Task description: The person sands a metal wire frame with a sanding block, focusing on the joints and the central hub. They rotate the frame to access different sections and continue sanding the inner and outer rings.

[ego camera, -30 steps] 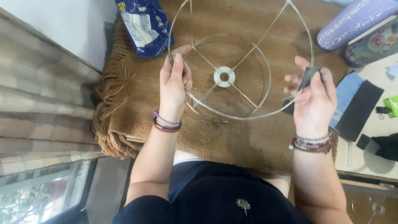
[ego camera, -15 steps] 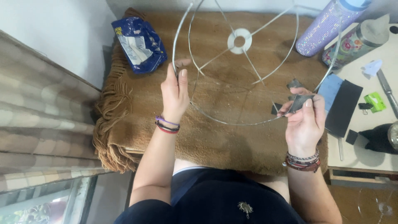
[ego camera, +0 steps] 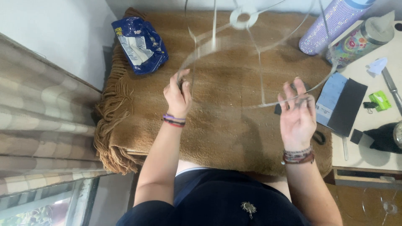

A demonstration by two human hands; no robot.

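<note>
A round wire lampshade frame (ego camera: pixel 261 75) with thin spokes and a white centre ring hovers, motion-blurred, above a brown fringed blanket (ego camera: pixel 226 129). My left hand (ego camera: pixel 178 93) grips the frame's left rim. My right hand (ego camera: pixel 298 117) is at the near right rim, which crosses its raised, loosely spread fingers. A small dark piece (ego camera: pixel 278 109) shows just beside that hand; I cannot tell whether the hand holds it. Both wrists wear bracelets.
A blue snack bag (ego camera: pixel 140 44) lies at the blanket's far left. On the white table (ego camera: pixel 368 157) to the right stand a purple glittery bottle (ego camera: pixel 335 25) and a flowered container (ego camera: pixel 360 42), with blue and black sheets (ego camera: pixel 341 102) and small tools. Checked fabric (ego camera: pixel 42 121) fills the left.
The frame has tipped up and away, its centre ring now near the top edge. My right hand's fingers have spread apart along the rim. The view has shifted slightly.
</note>
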